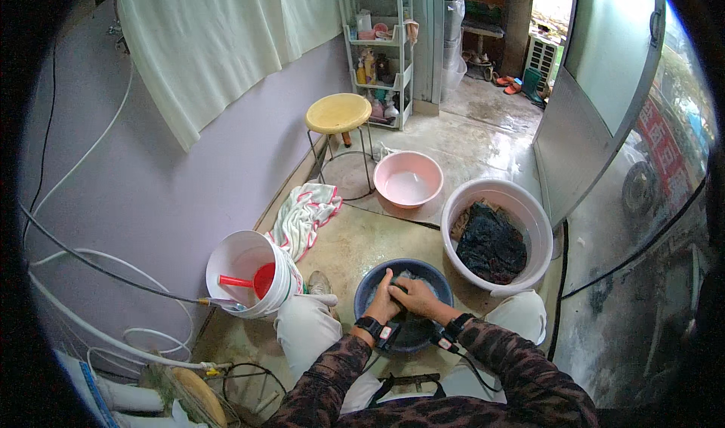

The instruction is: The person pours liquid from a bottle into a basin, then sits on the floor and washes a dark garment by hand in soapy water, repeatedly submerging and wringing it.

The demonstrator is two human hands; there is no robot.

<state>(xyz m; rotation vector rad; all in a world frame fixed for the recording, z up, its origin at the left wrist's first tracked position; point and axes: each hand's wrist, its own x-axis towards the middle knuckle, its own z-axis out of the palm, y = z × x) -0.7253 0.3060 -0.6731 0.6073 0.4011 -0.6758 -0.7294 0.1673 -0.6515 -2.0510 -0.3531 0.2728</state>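
A blue-grey plastic basin stands on the floor between my knees, with water and dark cloth in it. Over its middle, my left hand and my right hand are pressed together, thumbs up. Both grip a bunched part of the dark cloth, mostly hidden by my fingers and palms. To the right, a large pale tub holds soaked dark clothing in water. A pink basin with some liquid in it sits farther ahead.
On the left stands a white bucket with a red dipper inside. Behind it lies a white towel with pink trim. A yellow stool and shelf rack stand by the wall. A door is at right; hoses run left.
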